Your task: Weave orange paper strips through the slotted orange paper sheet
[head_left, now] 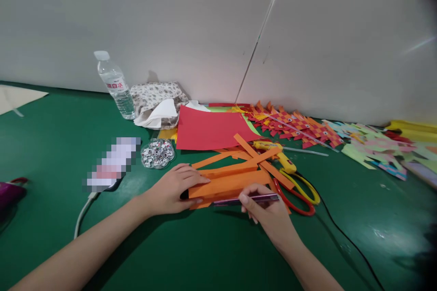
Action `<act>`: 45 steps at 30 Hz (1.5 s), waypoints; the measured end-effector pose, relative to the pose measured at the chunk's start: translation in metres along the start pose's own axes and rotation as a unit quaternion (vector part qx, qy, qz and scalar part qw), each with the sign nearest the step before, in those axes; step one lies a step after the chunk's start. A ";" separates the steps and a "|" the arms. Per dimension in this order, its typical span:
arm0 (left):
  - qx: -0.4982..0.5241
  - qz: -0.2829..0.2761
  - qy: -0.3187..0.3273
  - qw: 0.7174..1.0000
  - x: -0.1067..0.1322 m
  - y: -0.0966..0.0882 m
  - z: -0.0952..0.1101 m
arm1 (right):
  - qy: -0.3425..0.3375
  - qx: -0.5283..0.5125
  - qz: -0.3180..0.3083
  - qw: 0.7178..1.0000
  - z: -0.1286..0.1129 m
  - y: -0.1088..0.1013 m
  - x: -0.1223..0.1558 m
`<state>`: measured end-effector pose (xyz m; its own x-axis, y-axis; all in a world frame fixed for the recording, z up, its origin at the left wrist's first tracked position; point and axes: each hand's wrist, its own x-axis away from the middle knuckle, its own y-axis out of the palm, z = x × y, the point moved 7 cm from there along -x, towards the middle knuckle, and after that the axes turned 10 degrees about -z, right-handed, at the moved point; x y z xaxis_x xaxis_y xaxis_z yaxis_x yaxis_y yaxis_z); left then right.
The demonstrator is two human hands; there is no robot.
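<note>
My left hand (pixel 175 188) grips the left end of a folded orange paper sheet (pixel 232 185), its fingers on top and its thumb along the near edge. In my right hand (pixel 264 204) is a slim, shiny purple pen (pixel 229 201), held nearly flat. Its tip points left, close to the paper's near edge; whether it touches cannot be made out. Several loose orange paper strips (pixel 247 146) lie crossed just behind the sheet. To the right of it are scissors with red and yellow handles (pixel 296 209), their blades hidden.
A yellow glue gun (pixel 286 162) with a black cord lies behind the scissors. Red paper (pixel 213 127), woven paper fish (pixel 300 127) and pale cutouts (pixel 375 141) line the back. Leftward are a pack of googly eyes (pixel 158 153), a charging phone (pixel 112 163) and a water bottle (pixel 118 88).
</note>
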<state>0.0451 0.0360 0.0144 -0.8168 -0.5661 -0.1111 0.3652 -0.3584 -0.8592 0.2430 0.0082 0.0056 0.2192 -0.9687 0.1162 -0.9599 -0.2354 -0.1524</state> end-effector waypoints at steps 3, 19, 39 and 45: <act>0.001 -0.002 0.005 1.000 0.000 0.000 0.001 | -0.020 -0.002 0.010 1.000 0.000 -0.005 -0.002; -0.021 -0.018 -0.001 1.000 0.003 0.000 -0.001 | 0.005 0.006 0.024 1.000 0.000 0.011 -0.007; -0.112 -0.015 0.041 0.993 0.005 0.004 0.004 | 0.010 -0.053 0.040 0.998 0.021 0.001 -0.012; -0.107 -0.026 0.043 0.993 0.002 0.008 0.002 | 0.022 -0.101 0.044 0.994 0.020 -0.002 -0.012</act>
<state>0.0471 0.0300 0.0080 -0.8708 -0.4820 -0.0972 0.2247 -0.2143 -0.9506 0.2463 0.0184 -0.0155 0.1284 -0.9796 0.1547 -0.9916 -0.1244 0.0357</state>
